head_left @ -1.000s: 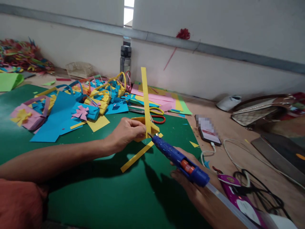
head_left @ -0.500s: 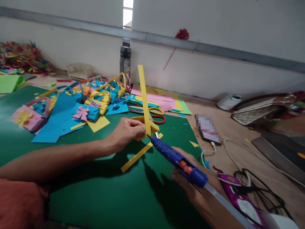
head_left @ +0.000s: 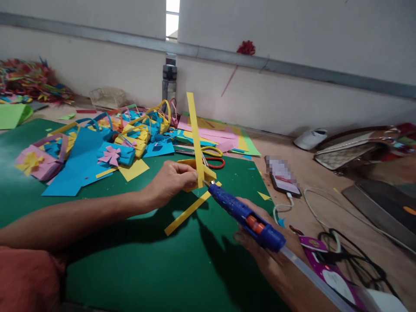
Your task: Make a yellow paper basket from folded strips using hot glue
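Note:
My left hand (head_left: 177,178) pinches a small folded yellow paper piece (head_left: 186,162) between thumb and fingers. From this piece a long yellow paper strip (head_left: 194,130) rises upright. Wrapped around a blue glue gun (head_left: 242,212), my right hand (head_left: 260,255) keeps its nozzle close to the lower end of the strip; whether they touch I cannot tell. A clear glue stick (head_left: 308,271) juts from the gun's back. Below, another yellow strip (head_left: 186,214) lies slanted on the green mat (head_left: 139,268). Scissors (head_left: 214,163) with yellow and red handles lie behind the folded piece.
Several paper baskets (head_left: 110,155) with flowers and handles stand at the left, beside blue sheets (head_left: 73,169). Coloured paper (head_left: 227,136) is stacked behind. On the right are a charging phone (head_left: 282,175), cables (head_left: 354,255), a handbag (head_left: 351,149) and a bottle (head_left: 169,84) by the wall.
The glue gun's nozzle has shifted slightly right and up, from the strip's lower end towards its right edge. My left hand and the yellow piece stay almost still.

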A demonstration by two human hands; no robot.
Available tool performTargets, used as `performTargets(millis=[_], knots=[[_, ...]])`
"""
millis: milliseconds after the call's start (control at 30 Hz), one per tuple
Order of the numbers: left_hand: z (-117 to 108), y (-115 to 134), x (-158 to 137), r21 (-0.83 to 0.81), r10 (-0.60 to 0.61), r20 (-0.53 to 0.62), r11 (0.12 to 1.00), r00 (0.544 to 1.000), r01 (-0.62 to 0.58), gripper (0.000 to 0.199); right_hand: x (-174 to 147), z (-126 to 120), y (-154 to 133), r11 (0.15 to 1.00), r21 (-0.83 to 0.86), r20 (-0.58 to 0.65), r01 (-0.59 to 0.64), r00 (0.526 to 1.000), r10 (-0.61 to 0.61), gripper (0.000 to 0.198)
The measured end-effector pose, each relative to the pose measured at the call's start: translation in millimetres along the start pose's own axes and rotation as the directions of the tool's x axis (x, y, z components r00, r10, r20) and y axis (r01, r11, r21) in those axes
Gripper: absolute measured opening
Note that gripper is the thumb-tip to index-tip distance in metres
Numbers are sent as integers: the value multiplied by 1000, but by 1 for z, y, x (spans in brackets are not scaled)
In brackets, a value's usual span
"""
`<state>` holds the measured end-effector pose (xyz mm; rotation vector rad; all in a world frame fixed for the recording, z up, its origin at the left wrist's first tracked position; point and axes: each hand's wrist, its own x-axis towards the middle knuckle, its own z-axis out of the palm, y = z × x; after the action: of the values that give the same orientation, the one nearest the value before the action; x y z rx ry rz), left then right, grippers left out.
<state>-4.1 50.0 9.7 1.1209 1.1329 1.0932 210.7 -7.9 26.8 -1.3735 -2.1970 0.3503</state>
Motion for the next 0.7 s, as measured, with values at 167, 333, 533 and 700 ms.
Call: performTargets(millis=[167, 333, 533, 700], knots=[[-3, 0, 3, -2, 21, -28, 1000, 999, -21, 11, -1, 0, 0, 999, 42, 26, -20, 999, 19, 37], [-3, -2, 2, -6, 17, -16, 1000, 1000, -17, 10, -3, 3, -1, 998, 61, 12, -33, 999, 32, 37], [1, 0, -1, 7, -11, 17, 1000, 1000, 11, 10, 1, 4, -1, 993, 97, 17, -60, 998, 59, 38], [1, 1, -2, 16, -13, 41, 1000, 999, 13, 11, 1, 1, -1, 992, 101, -23, -76, 997, 79, 41]])
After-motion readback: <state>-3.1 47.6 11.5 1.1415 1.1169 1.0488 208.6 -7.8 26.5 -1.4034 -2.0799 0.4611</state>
